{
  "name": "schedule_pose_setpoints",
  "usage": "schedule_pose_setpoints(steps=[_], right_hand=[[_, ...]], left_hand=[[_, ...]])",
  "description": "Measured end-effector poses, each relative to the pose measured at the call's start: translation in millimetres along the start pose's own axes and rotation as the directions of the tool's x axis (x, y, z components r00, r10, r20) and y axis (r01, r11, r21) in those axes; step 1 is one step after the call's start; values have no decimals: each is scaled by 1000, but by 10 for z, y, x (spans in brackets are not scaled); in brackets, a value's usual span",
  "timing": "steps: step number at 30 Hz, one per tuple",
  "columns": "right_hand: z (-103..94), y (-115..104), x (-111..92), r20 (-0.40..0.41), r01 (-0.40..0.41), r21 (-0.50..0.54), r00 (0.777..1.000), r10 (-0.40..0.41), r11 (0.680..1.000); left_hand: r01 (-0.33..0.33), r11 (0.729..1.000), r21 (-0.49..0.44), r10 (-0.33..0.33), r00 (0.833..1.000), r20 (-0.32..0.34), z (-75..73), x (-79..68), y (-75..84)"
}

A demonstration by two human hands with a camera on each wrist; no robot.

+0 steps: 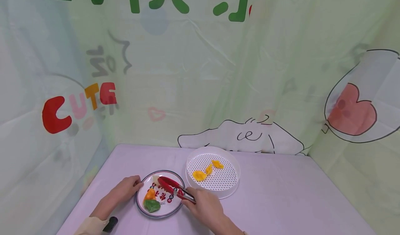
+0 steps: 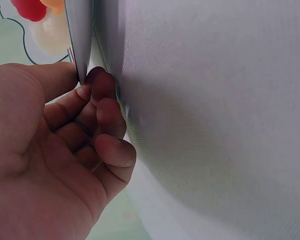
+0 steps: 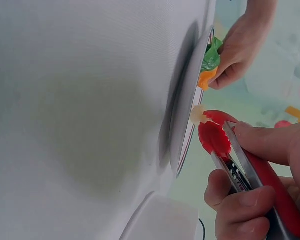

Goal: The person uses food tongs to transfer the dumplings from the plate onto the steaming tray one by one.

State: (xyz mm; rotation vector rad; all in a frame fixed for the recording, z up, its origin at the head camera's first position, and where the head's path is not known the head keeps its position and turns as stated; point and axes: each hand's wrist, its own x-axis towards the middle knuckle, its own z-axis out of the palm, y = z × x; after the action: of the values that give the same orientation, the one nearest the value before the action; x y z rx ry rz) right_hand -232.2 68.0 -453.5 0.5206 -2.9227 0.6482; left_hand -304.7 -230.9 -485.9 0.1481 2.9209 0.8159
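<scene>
My left hand [image 1: 126,188] pinches the left rim of a round white plate [image 1: 170,208] between thumb and fingers; the left wrist view shows the rim between them. On the plate lie a green dumpling-like piece [image 1: 152,205], an orange one [image 1: 150,194] and a whitish one [image 1: 155,179]. My right hand [image 1: 206,205] grips a pair of tongs [image 3: 262,175] with red tips. In the right wrist view the tongs' tips are at the whitish piece [image 3: 197,115]; whether they clamp it I cannot tell.
Behind the plate and to its right stands a round white steamer basket [image 1: 235,169] with a perforated base. Several yellow pieces [image 1: 199,175] lie in it. A printed curtain [image 1: 200,72] encloses the lilac tabletop [image 1: 281,193]. Something black [image 1: 110,224] shows beside the left sleeve.
</scene>
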Motion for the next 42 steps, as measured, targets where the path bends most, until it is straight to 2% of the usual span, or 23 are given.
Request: schedule_pose_setpoints(steps=[10,20,30,42], right_hand=[[-143,40,7,-21,-62,57,998,63,996],[-366,178,-29,-118,-73,7,990,74,997],[-537,375,-49,-215,-121,5,969,119,993],[-711,636,4,-222,-215,20,951,214,976]], left_hand=[[-25,1000,4,25,1000,-15,24,24,-41],[-16,1000,1,16,1000,-12,32,19,-40],[-27,1000,-7,27,999,-17,36,32,-68],[-7,1000,-7,7,1000,-3,20,19,-39]])
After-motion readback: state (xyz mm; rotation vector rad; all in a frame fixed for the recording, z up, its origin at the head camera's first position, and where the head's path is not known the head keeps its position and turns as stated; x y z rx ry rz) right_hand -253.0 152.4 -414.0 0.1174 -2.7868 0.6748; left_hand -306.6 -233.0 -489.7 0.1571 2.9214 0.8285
